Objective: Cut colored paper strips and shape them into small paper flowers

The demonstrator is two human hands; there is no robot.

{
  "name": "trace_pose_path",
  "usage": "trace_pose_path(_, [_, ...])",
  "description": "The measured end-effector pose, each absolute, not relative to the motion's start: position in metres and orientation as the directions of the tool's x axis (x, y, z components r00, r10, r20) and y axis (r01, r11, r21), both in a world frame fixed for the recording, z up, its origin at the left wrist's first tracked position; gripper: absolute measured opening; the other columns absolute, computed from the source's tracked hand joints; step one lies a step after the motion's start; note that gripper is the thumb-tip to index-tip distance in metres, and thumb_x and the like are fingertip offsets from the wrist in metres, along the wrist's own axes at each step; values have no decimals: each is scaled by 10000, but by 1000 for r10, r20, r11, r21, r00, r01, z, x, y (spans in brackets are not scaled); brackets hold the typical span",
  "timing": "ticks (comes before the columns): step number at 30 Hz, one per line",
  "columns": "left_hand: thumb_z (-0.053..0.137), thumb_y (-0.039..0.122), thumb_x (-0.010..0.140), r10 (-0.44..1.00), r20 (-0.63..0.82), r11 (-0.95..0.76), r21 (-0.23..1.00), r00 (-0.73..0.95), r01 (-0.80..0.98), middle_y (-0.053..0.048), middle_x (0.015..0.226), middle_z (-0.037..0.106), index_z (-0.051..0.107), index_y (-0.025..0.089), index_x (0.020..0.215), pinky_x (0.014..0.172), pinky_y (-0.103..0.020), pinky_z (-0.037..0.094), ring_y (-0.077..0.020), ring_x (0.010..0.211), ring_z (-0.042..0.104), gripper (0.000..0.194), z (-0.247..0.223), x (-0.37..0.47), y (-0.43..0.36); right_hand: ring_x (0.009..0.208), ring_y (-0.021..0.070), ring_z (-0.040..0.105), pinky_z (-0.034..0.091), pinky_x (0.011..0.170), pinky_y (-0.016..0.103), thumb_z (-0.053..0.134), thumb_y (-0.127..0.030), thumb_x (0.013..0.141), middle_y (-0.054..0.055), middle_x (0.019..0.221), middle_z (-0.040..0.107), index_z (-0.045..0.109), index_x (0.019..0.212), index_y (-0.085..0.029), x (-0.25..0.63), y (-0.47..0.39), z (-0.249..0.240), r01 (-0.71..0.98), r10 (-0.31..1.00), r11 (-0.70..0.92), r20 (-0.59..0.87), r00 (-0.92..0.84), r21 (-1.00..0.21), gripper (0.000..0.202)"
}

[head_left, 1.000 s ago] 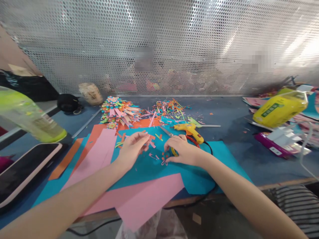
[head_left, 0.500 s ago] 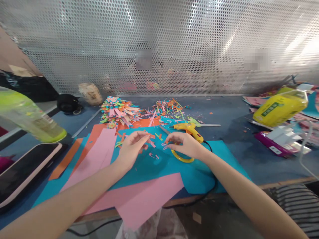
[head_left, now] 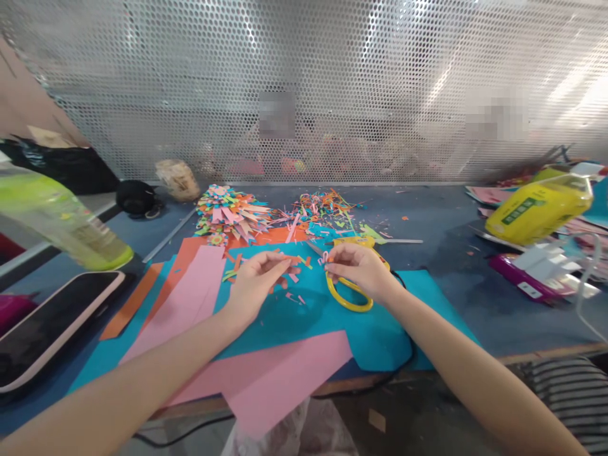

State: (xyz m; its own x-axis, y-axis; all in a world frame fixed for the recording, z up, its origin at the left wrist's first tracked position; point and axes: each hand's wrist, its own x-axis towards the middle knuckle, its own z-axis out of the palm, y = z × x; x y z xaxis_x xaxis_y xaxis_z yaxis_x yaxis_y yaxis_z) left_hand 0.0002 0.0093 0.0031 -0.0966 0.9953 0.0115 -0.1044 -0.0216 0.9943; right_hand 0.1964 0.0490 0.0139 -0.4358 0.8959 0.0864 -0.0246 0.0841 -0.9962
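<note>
My left hand (head_left: 256, 278) is closed, with a small orange paper strip (head_left: 293, 260) pinched between thumb and fingertips. Facing it, my right hand (head_left: 358, 269) pinches a small curled pink paper strip (head_left: 323, 256). Both hands are above a large blue paper sheet (head_left: 294, 323), a short gap apart. Yellow-handled scissors (head_left: 350, 307) lie beneath my right hand, their blades partly covered. Behind that hand is a yellow glue gun (head_left: 354, 241), its body partly hidden. Loose orange, green and pink strips (head_left: 297, 297) lie around my left fingers.
A fringed, multicoloured paper piece (head_left: 228, 215) stands behind a pink sheet (head_left: 194, 285). Paper scraps (head_left: 327, 206) are heaped at the back. A phone (head_left: 57, 326) and a green bottle (head_left: 71, 221) are left; a yellow bottle (head_left: 536, 209) lies right. Perforated metal (head_left: 332, 76) closes the back.
My right hand has risen slightly with the pink strip, which now sits higher and a little to the right. My left hand keeps the orange strip. The view has shifted slightly.
</note>
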Motion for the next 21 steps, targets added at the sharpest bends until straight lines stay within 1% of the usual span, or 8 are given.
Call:
trace_pose_path(5, [684,310,665,995,23,-33,994,-92,-104,-69,727,688,607,135,761,473,-223,442,-177,665,650,214,8,7,6,467,84,559,451,413,196,743,-278,606,-48,594,593,529,801,-177,190,49,9,-81,887,39,72,-456,-996,307])
trace_pose_path(8, [680,295,667,996,43,-52,992,-72,-117,-62,735,682,604,137,749,467,-229,448,-180,678,647,193,6,11,5,456,84,557,459,406,198,736,-284,621,-52,588,596,520,818,-181,188,48,7,-94,882,51,89,-462,-994,309])
trace_pose_path(13, [670,277,679,998,49,-53,992,-42,-116,-59,788,681,611,141,741,466,-211,427,-132,631,609,161,1,13,5,536,120,608,481,410,210,736,-283,619,-42,611,587,491,794,-187,188,45,9,-102,870,65,106,-481,-993,316])
trace_pose_path(16, [662,287,692,998,50,-53,992,-31,-115,-57,783,678,615,144,753,470,-209,421,-119,611,590,162,-1,12,6,538,112,593,450,385,193,734,-289,620,-37,633,574,491,785,-189,189,44,9,-57,880,88,105,-464,-994,310])
trace_pose_path(21, [667,297,688,998,52,-54,992,-19,-118,-22,660,648,633,155,758,477,-204,405,-108,571,566,162,-3,12,5,497,73,514,390,369,172,730,-312,623,-38,640,541,507,778,-188,190,45,8,42,894,177,143,-424,-983,299])
